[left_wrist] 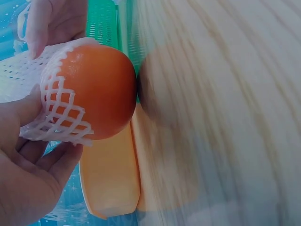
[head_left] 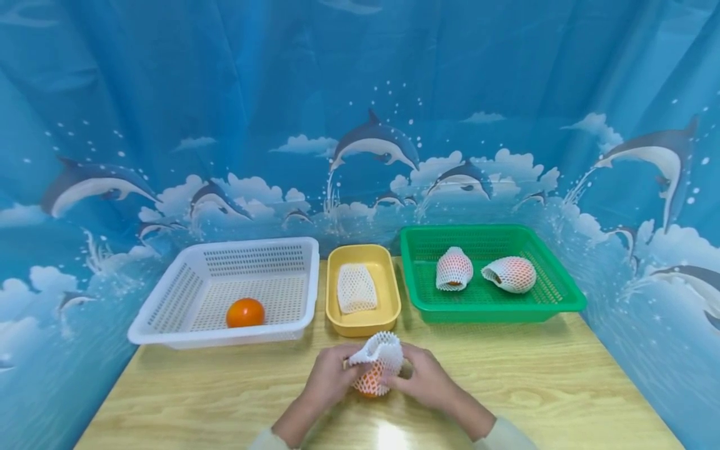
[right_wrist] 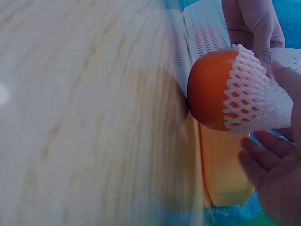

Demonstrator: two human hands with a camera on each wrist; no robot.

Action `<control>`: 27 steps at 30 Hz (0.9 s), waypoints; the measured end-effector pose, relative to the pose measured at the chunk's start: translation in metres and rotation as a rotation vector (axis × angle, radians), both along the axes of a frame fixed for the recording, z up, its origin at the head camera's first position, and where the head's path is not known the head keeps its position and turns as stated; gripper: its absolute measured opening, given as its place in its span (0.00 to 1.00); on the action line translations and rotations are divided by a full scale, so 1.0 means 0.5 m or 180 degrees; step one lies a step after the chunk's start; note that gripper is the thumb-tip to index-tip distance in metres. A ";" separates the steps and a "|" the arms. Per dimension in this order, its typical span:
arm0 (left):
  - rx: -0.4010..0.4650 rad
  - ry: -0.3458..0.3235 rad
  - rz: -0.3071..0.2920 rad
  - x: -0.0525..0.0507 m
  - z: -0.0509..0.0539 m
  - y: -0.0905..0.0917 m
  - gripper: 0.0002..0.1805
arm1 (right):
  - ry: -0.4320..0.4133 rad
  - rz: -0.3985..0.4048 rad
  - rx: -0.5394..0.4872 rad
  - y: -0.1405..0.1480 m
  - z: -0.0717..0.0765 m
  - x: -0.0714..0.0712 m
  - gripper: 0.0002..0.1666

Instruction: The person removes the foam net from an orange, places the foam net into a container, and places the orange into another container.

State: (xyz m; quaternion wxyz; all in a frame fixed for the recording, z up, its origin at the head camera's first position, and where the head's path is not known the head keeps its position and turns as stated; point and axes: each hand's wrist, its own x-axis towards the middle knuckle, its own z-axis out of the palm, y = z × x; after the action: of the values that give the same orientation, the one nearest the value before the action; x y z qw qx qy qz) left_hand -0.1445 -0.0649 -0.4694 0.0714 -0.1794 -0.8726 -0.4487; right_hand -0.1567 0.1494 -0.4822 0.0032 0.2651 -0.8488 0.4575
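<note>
An orange fruit (left_wrist: 110,89) sits partly inside a white foam net (head_left: 388,353), its lower part bare on the wooden table. The net's loose upper end folds over above it. On one side my left hand (head_left: 330,375) grips the net, thumb in front and fingers behind, as the left wrist view shows (left_wrist: 33,165). From the other side my right hand (head_left: 430,378) holds the net, its thumb against the mesh and its lower fingers spread in the right wrist view (right_wrist: 277,174). The bare side of the fruit (right_wrist: 207,89) faces the table.
A white basket (head_left: 225,340) at the left holds one bare orange fruit (head_left: 245,312). In the yellow tray (head_left: 362,325) behind the hands lies an empty foam net (head_left: 356,289). A green basket (head_left: 495,315) at the right holds two netted fruits (head_left: 454,269). A blue dolphin curtain surrounds the table.
</note>
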 end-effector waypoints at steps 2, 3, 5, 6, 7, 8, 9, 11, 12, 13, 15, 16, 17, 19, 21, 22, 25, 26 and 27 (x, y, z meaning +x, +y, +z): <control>-0.0015 0.0024 0.0012 -0.001 0.001 0.000 0.13 | 0.0070 -0.0062 -0.0062 -0.001 0.001 0.001 0.32; -0.0024 0.0043 0.0021 -0.002 0.001 0.001 0.13 | 0.0112 -0.0084 -0.0100 -0.002 0.002 0.001 0.32; -0.0021 0.0062 0.0030 -0.003 0.001 0.002 0.13 | 0.0174 -0.0080 -0.0179 -0.004 0.002 0.000 0.29; -0.0009 0.0071 0.0032 -0.003 0.001 0.003 0.13 | 0.0178 -0.0052 -0.0217 -0.005 0.001 -0.001 0.27; -0.0002 0.0075 0.0047 -0.003 0.000 0.003 0.13 | 0.0177 -0.0021 -0.0245 -0.007 0.000 -0.002 0.25; 0.0020 0.0074 0.0061 -0.003 0.000 0.004 0.14 | 0.0172 0.0015 -0.0263 -0.008 0.000 -0.002 0.24; 0.0033 0.0072 0.0081 -0.003 -0.001 0.004 0.14 | 0.0167 0.0050 -0.0283 -0.009 -0.002 -0.003 0.23; 0.0033 0.0081 0.0142 -0.002 -0.001 0.004 0.14 | 0.0148 0.0099 -0.0294 -0.010 -0.004 -0.004 0.21; 0.0026 0.0081 0.0182 -0.001 -0.001 0.004 0.14 | 0.0145 0.0108 -0.0295 -0.011 -0.004 -0.004 0.21; 0.0020 0.0068 0.0215 -0.001 -0.001 0.004 0.13 | 0.0143 0.0108 -0.0287 -0.011 -0.004 -0.004 0.20; 0.0002 0.0056 0.0256 0.000 -0.001 0.003 0.13 | 0.0139 0.0113 -0.0267 -0.011 -0.004 -0.005 0.21; 0.0006 0.0040 0.0266 0.000 -0.001 0.002 0.13 | 0.0134 0.0119 -0.0263 -0.011 -0.004 -0.006 0.21; 0.0013 0.0015 0.0268 0.000 -0.001 0.001 0.14 | 0.0118 0.0120 -0.0250 -0.012 -0.002 -0.007 0.21; 0.0014 -0.0033 0.0251 -0.001 -0.001 -0.001 0.14 | 0.0118 0.0132 -0.0230 -0.012 0.001 -0.009 0.20; 0.0019 -0.0064 0.0216 -0.003 -0.001 -0.003 0.15 | 0.0147 0.0148 -0.0229 -0.014 0.005 -0.011 0.19; 0.0034 -0.0098 0.0196 -0.003 0.000 -0.004 0.15 | 0.0169 0.0157 -0.0227 -0.015 0.007 -0.012 0.18; 0.0139 -0.0212 0.0099 -0.003 0.003 -0.007 0.17 | 0.0228 0.0193 -0.0234 -0.016 0.012 -0.013 0.16; 0.0193 -0.0263 0.0067 -0.002 0.004 -0.009 0.18 | 0.0230 0.0209 -0.0236 -0.016 0.012 -0.013 0.16; 0.0247 -0.0313 0.0038 -0.002 0.005 -0.010 0.19 | 0.0229 0.0220 -0.0240 -0.016 0.012 -0.014 0.15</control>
State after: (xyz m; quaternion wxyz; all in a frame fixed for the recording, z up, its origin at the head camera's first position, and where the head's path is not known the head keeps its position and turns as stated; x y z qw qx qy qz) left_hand -0.1456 -0.0697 -0.4670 0.0380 -0.1490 -0.8580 -0.4901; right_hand -0.1635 0.1416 -0.4761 0.0279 0.3101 -0.8206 0.4792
